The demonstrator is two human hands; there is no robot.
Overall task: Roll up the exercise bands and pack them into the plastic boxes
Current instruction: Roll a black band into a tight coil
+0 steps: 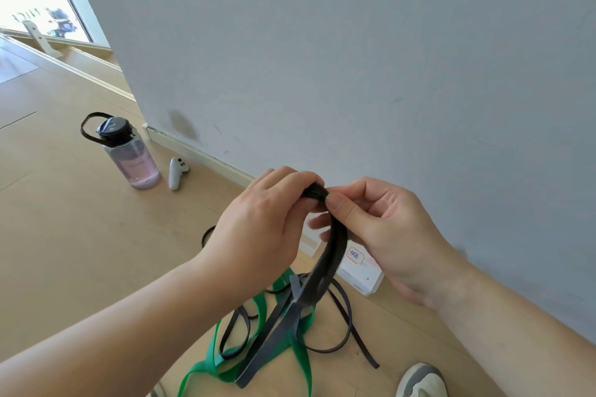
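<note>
Early in the task, I judge: the left hand curls round a small coil at the top end of the grey band; the right hand pinches that coil between thumb and forefinger, just at 6 o'clock of the frame's centre; the rest of the band hangs loose to the floor, unrolled; the green band and thin black bands lie tangled at 6 o'clock of the hands, untouched; the box, at 4 o'clock of the hands, is partly hidden, and I cannot tell whether anything is packed; most rolling and the packing remain.
</note>
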